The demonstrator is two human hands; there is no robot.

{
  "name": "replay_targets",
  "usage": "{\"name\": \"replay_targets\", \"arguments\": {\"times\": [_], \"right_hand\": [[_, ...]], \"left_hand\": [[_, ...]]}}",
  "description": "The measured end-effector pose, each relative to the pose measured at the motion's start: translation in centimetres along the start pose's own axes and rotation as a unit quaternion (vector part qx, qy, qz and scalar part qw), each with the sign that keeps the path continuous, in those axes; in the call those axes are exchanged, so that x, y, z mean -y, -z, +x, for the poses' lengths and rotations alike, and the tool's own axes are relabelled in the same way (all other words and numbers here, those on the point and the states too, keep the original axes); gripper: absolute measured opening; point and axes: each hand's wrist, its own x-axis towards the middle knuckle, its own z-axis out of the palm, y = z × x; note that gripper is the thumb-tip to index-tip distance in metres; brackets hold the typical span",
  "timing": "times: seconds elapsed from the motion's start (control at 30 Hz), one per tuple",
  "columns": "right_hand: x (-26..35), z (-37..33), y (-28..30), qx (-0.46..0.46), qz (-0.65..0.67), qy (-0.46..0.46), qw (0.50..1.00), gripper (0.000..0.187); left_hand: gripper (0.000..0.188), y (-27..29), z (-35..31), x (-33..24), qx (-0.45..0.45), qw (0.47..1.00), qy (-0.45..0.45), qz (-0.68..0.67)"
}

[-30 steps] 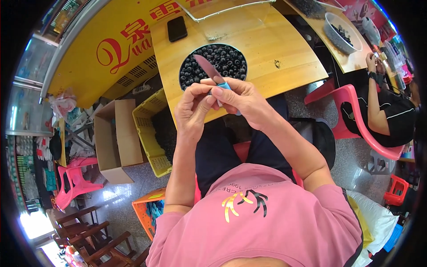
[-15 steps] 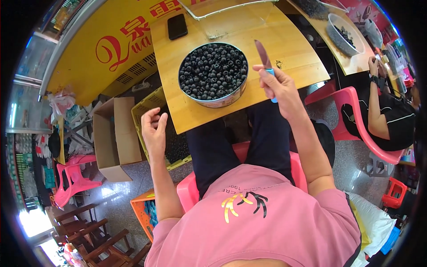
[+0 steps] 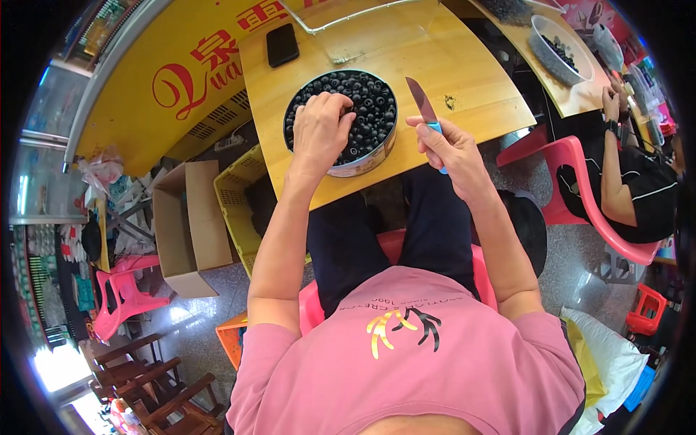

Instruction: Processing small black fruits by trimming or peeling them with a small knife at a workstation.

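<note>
A round tub [image 3: 355,171] filled with small, round, shiny black pieces [image 3: 371,109] stands on the wooden table; the pieces' exact kind I cannot tell. Over the left part of these pieces is my left hand [image 3: 322,130], its fingers bent down and thumb close to the index finger. Whatever sits between those fingertips is hidden. To the right of the tub, my right hand [image 3: 453,156] grips a knife [image 3: 420,100] by its blue handle, blade pointing up and away from me.
A black phone [image 3: 282,45] lies on the table [image 3: 464,65] at the far left. Beside the table stand a yellow crate [image 3: 243,185] and an open cardboard box [image 3: 188,225]. At right, another person [image 3: 631,174] sits on a pink chair [image 3: 573,174] near a clear bowl [image 3: 554,54].
My left hand has moved from beside the table's near left edge, up and right onto the black pieces in the tub. The knife in my right hand has shifted slightly.
</note>
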Motion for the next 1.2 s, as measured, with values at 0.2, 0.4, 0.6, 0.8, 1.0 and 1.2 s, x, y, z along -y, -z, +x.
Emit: {"name": "replay_targets", "arguments": {"times": [0.2,0.4,0.6,0.8,1.0,1.2], "right_hand": [[-0.2,1.0,-1.8,0.02,0.028,-0.001,0.999,0.028],[0.6,2.0,-5.4,0.021,0.064,0.021,0.997,0.03],[1.0,2.1,-6.6,0.062,0.077,0.024,0.995,0.029],[1.1,2.1,-6.5,0.08,0.085,0.004,0.993,0.027],[1.8,1.5,-7.1,0.106,0.141,-0.018,0.984,0.029],[2.1,1.4,-7.0,0.089,0.061,0.019,0.994,0.029]], "left_hand": [[0.019,1.4,-1.1,-1.9,-0.008,0.964,0.128,-0.232],[0.018,3.6,-2.5,-3.5,-0.018,0.862,0.159,-0.481],[0.02,4.2,-3.1,-4.4,-0.056,0.849,0.113,-0.514],[0.02,4.3,-3.6,-5.8,-0.083,0.852,0.143,-0.496],[0.021,3.3,-4.6,-5.4,-0.11,0.837,0.123,-0.521],[0.019,2.5,-4.9,-5.5,-0.127,0.8,0.147,-0.567]]}}
